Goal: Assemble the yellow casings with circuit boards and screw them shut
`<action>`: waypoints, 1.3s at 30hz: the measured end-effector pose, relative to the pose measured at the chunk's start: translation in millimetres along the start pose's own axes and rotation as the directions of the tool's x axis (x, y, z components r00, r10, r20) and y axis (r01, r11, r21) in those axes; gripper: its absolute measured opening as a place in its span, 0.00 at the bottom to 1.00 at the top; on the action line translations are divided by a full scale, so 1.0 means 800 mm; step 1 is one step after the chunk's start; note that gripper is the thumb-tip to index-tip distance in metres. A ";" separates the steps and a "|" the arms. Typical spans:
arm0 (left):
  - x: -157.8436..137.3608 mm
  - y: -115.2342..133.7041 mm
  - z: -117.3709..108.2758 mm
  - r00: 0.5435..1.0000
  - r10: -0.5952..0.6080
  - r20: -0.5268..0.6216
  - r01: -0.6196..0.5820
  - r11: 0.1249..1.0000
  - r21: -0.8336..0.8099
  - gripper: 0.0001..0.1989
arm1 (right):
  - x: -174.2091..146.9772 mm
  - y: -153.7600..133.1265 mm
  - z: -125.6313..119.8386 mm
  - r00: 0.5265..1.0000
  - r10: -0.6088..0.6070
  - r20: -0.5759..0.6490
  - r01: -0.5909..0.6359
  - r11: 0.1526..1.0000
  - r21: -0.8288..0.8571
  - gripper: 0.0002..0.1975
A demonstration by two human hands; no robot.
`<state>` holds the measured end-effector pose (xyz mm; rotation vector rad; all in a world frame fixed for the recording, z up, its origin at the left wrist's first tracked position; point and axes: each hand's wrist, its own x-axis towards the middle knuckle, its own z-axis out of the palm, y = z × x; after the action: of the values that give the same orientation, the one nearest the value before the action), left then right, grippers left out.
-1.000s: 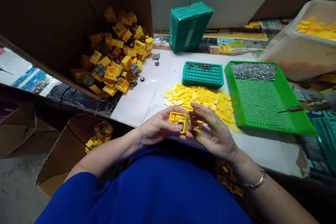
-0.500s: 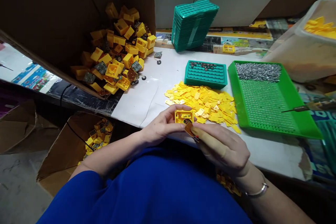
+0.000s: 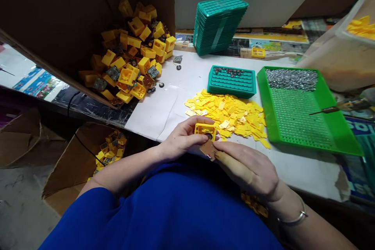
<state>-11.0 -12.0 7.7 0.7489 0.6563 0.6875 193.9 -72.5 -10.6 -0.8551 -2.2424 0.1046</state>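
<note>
My left hand (image 3: 184, 138) is closed around a small yellow plastic housing (image 3: 205, 128), its open side facing me. A round dark disc, like a small speaker (image 3: 209, 136), sits at the housing's lower edge, partly under my left thumb. Just below it, my right hand (image 3: 246, 164) grips a brown circuit board (image 3: 208, 149) by its right side. The board is tilted outside the housing. Behind my hands lies a heap of flat yellow pieces (image 3: 228, 113) on the white table sheet (image 3: 152, 119).
A cardboard box (image 3: 79, 47) of yellow housings and boards lies at left, another box (image 3: 67, 164) below. Beyond the heap are teal trays (image 3: 234, 82) with small button-like parts and a taped teal stack (image 3: 219, 25). A green basket (image 3: 307, 148) of screws and a screwdriver (image 3: 328, 109) are right.
The circuit board has moved slightly left and down with my right hand and turned, so more of its brown face shows. My left hand keeps the housing in nearly the same place.
</note>
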 end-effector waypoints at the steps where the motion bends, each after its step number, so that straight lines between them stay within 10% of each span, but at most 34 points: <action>1: 0.000 -0.001 0.000 1.000 0.008 -0.018 -0.008 1.000 0.016 0.16 | 0.003 -0.001 -0.001 1.000 0.005 -0.002 -0.005 1.000 -0.017 0.24; 20: 0.010 0.003 -0.002 0.994 -0.080 0.071 0.084 0.995 -0.057 0.19 | 0.057 -0.002 0.004 0.962 0.238 -0.132 -0.252 0.963 -0.100 0.10; 29: 0.007 -0.001 -0.008 0.987 0.113 0.114 -0.153 0.874 0.461 0.21 | 0.054 0.010 0.005 0.979 0.191 -0.076 -0.200 0.969 -0.146 0.08; 39: 0.019 -0.009 -0.006 0.972 0.195 0.132 -0.235 0.779 0.582 0.17 | 0.055 0.019 0.004 0.969 0.235 -0.074 -0.238 0.970 -0.044 0.04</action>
<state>-2.9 -2.8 -4.6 1.4482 0.7420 0.6630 177.3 -33.4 8.4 -1.1363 -2.0798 0.1258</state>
